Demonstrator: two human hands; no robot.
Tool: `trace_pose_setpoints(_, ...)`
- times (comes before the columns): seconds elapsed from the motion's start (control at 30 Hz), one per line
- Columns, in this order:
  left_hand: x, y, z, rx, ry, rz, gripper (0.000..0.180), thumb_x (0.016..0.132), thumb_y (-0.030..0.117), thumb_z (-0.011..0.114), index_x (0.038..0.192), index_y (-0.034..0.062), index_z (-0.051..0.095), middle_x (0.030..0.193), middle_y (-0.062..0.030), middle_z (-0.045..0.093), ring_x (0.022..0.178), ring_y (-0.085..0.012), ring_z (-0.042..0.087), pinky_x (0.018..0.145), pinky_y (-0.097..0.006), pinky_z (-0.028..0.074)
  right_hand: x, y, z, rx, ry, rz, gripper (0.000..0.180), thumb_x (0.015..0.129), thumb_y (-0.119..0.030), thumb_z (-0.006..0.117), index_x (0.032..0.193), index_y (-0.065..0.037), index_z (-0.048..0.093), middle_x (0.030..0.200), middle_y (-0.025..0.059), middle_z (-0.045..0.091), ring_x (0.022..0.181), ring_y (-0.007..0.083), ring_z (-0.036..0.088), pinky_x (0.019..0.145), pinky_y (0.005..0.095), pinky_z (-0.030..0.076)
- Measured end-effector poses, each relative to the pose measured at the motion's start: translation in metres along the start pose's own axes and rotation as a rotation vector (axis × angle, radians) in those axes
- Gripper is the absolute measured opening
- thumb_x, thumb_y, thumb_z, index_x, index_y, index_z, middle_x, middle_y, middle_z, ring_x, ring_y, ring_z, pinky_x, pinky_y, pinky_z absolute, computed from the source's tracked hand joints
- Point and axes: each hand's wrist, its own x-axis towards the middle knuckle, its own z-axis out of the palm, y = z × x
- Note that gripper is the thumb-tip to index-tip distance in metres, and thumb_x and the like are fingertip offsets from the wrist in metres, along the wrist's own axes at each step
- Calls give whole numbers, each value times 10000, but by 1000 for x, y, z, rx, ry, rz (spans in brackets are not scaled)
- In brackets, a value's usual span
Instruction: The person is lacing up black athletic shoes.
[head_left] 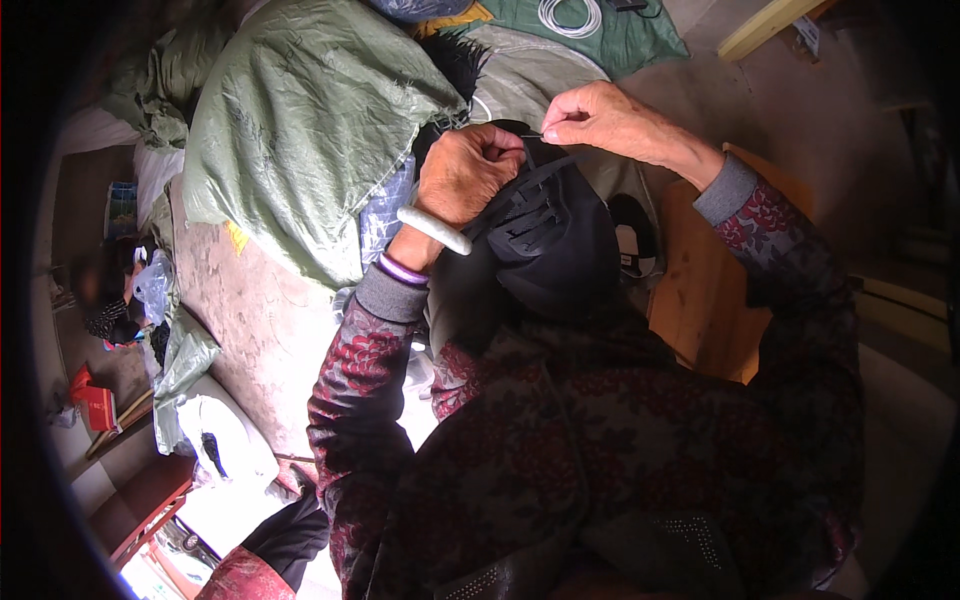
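Note:
Both of my hands are raised close together over a black fabric piece with narrow straps (535, 215) lying on my lap. My left hand (462, 178), with a pale bangle (434, 229) at the wrist, has its fingers closed at the upper edge of the black straps. Just right of it, my right hand (610, 125) pinches thumb and forefinger together. Something thin and light runs between the fingertips of the two hands, too small to name. What my left fingers grip is mostly hidden by the hand itself.
A large pale green woven sheet (310, 130) covers a heap on the left. Beyond my hands, a coil of white cord (570, 14) lies on green cloth. A wooden bench (705, 275) and a black and white shoe (634, 236) are to the right. A red box (97, 408) stands far left.

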Motion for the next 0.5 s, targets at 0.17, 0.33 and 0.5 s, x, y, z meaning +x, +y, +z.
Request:
trace_pose_setpoints(0.17,-1,0,1,17,1,-16,171,862,33,726,1005,-55,696,862,-39,712,750,-47,606,666,-199,504,0,-4,1,-18,-2,-38,260,860,-239,700,894,18,704,799,52,683,758,122,613,727,290,489)
trace_pose_setpoints(0.33,-1,-6,4,-45,69,25,160,795,100,722,940,35,745,772,-58,733,661,-79,650,633,-250,509,-4,-8,-4,-72,-109,-46,253,895,-230,674,891,23,685,807,44,667,786,119,602,764,293,485)
trace_pose_setpoints(0.5,-1,-4,4,-34,42,8,178,831,66,726,990,-14,716,832,-56,726,724,-67,636,657,-227,512,-3,-7,-2,-153,-90,-17,224,856,-196,663,826,26,656,771,55,660,774,126,600,763,301,483)
